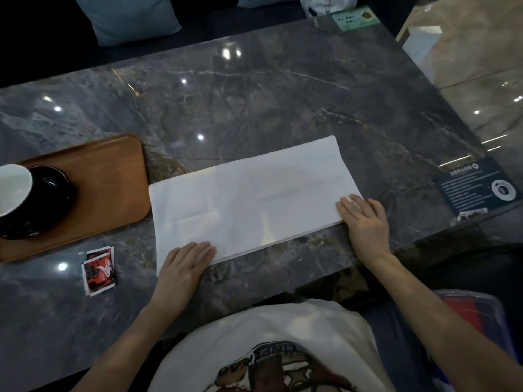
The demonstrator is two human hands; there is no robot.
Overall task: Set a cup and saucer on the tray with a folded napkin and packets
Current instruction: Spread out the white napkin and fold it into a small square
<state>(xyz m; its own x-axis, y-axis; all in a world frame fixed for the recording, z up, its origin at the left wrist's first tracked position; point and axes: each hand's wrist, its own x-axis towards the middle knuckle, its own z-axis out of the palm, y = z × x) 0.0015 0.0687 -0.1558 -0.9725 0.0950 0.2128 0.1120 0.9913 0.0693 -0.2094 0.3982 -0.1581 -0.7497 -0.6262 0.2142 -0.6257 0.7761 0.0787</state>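
Napkin (pixel 249 198): white, folded into one long band, laid flat on the grey marble table (pixel 254 103) and running slantwise from the near left to the far right, just beside the tray. Left hand (pixel 184 264): laid palm down on the near left corner of the napkin, fingers flat, straight and close together, nothing gripped. Right hand (pixel 365 219): pressed flat on the right end of the napkin, fingers extended and slightly spread, the fingertips on the paper and the heel of the hand on the table; nothing is held. Tray (pixel 113 176): brown wood, rounded corners, set to the left of the napkin, its right edge almost touching the napkin's left end. Cup (pixel 15 190): white inside, dark outside, cut off by the left edge of the view, seated on a dark saucer (pixel 56 199) that stands on the left part of the tray. Packets (pixel 100 271): red and white, a small overlapping stack, lying on the table just in front of the tray and to the left of the left hand, apart from both. Dark blue printed card (pixel 478 188): lying at the right edge of the table, well apart from the napkin. Green label (pixel 355 19): at the table's far edge.
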